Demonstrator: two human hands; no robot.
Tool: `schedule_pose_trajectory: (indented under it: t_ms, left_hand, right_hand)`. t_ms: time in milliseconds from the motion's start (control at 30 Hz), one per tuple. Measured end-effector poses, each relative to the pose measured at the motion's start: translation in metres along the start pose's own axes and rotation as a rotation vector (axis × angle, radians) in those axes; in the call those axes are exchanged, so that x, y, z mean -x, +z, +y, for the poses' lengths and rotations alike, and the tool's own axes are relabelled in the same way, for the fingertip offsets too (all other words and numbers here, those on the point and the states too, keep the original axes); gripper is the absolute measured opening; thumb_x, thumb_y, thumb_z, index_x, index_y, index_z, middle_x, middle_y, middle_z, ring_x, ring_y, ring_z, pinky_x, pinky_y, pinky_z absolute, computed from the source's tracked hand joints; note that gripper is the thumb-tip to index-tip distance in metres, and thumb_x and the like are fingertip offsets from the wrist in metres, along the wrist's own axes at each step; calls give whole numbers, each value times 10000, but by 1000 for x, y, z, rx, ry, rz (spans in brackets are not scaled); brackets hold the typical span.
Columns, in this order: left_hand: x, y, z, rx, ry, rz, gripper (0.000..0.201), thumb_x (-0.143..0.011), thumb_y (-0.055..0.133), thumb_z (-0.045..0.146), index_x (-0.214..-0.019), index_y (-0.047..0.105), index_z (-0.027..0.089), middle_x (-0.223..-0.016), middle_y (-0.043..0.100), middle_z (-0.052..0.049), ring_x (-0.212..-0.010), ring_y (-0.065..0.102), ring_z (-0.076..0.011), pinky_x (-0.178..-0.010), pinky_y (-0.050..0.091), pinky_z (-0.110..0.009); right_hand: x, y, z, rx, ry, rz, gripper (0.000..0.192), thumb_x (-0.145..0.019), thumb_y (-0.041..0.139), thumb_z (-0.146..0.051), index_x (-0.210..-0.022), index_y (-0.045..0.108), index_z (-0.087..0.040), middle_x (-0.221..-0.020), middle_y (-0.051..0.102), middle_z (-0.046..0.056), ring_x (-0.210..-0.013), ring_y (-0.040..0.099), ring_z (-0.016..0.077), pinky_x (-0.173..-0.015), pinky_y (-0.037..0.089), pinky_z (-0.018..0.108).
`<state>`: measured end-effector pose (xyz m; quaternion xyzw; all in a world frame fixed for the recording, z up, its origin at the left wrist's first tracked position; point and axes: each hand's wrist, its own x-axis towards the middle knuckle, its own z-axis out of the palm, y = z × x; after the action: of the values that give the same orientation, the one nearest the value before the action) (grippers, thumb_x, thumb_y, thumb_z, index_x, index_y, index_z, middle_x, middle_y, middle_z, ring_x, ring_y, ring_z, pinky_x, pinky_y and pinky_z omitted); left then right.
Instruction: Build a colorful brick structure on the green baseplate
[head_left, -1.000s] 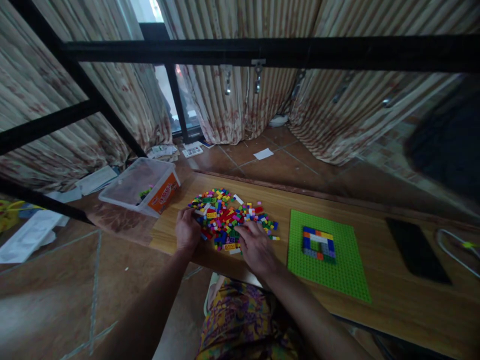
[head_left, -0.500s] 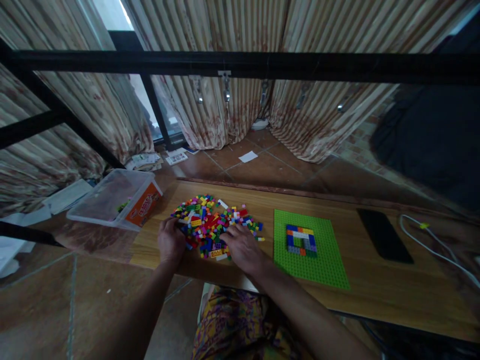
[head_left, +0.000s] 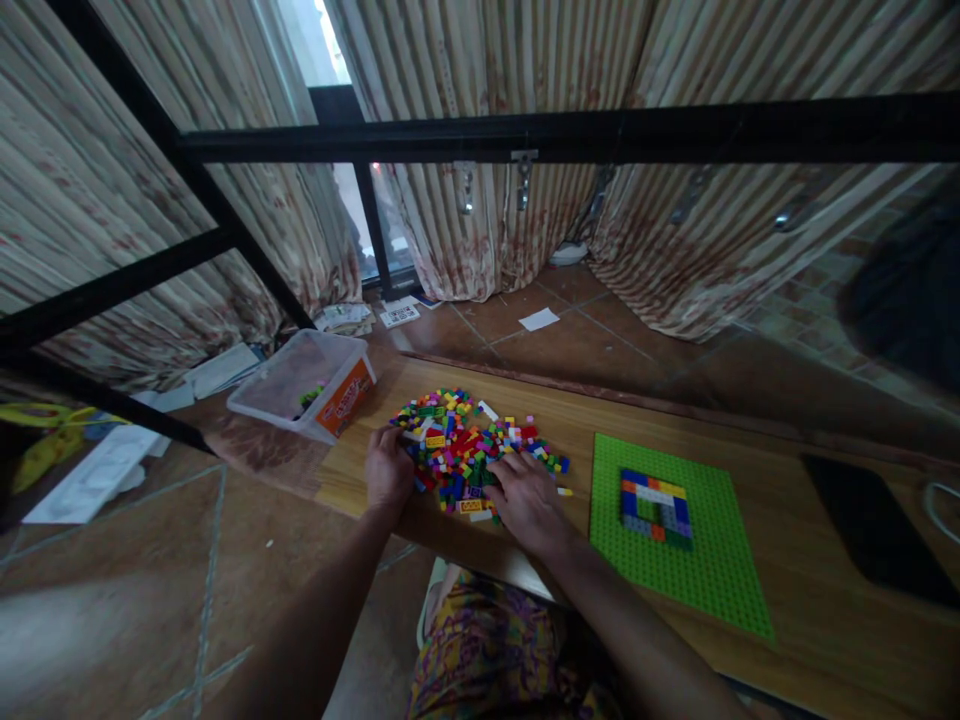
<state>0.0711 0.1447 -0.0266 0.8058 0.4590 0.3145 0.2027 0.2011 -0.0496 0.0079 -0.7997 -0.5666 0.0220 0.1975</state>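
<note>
Left hand (head_left: 388, 470) rests palm-down at the near-left edge of the brick pile (head_left: 472, 448), fingers curled loosely onto the outermost pieces; whether this grip has closed on any brick cannot be told. Right hand (head_left: 527, 495) lies flat at the pile's near-right edge, fingers spread over the bricks, nothing seen pinched. The pile, small multicoloured studded bricks, sits on the wooden counter (head_left: 787, 610) between both hands and beyond them. Just right of the right hand lies a green baseplate (head_left: 712, 570), carrying a low rectangular ring of bricks (head_left: 656, 497) in blue, orange, white and green. Against the frames half a second and one second earlier, both hands occupy the same stations at the pile; baseplate and ring are unchanged; only the camera's aim differs. Left of the pile, a clear plastic tub (head_left: 300, 380) overhangs the counter's end; its orange label (head_left: 343, 396) carries writing too blurred to read. A dark flat slab (head_left: 874, 520) lies at the counter's far right. Papers (head_left: 401, 313) lie on the tiled floor beneath the curtains.
</note>
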Motion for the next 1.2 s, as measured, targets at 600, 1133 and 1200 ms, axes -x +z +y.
schedule_pose_trajectory:
  t_ms: [600, 1133, 1200]
  left_hand:
    - [-1, 1, -2, 19, -9, 12, 309, -816, 401, 133, -966, 670, 164, -1092, 624, -107, -1020, 605, -224, -918, 497, -347]
    - [-5, -4, 0, -41, 29, -1, 270, -819, 424, 166, -950, 660, 158, -1084, 626, -131, -992, 601, -255, -892, 498, -401]
    - [-5, -5, 1, -45, 24, -5, 267, -825, 423, 174, -946, 660, 162, -1079, 627, -129, -976, 602, -251, -883, 499, -397]
  right_hand:
    - [-4, 1, -10, 3, 1, 33, 59, -866, 606, -256, -889, 612, -202, -902, 632, 63, -939, 543, 230, -875, 403, 372]
    - [0, -5, -16, -82, 135, 112, 203, -853, 474, -110, -957, 630, -187, -927, 631, 68, -898, 557, 217, -836, 423, 343]
    - [7, -8, -16, -210, 160, 190, 231, -863, 454, -108, -991, 628, -189, -955, 618, 61, -895, 573, 194, -824, 445, 314]
